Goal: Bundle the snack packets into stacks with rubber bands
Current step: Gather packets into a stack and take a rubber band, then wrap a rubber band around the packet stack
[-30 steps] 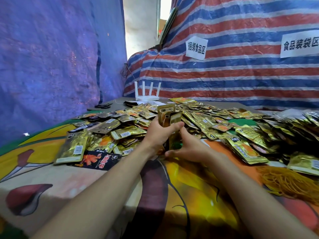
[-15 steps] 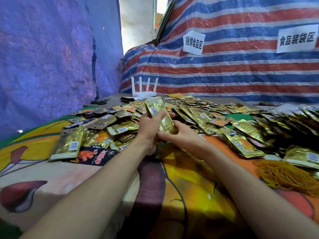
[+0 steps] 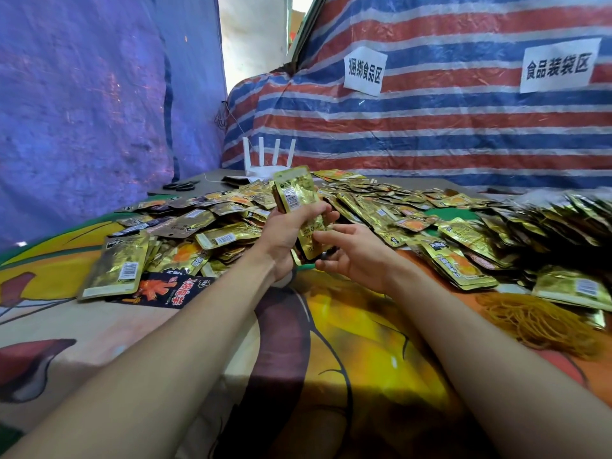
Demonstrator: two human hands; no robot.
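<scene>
The left grip (image 3: 291,230) curled round a stack of packets (image 3: 295,197), gold foil with white barcode labels, held tilted in front of the router (image 3: 269,160). The right grip (image 3: 357,256) pinched its lower end. A heap of rubber bands (image 3: 536,321) lay well right of the router.

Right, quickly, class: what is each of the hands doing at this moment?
Left hand: closed around a stack of packets, lifted off the table.
Right hand: pinching the stack's lower end.
</scene>
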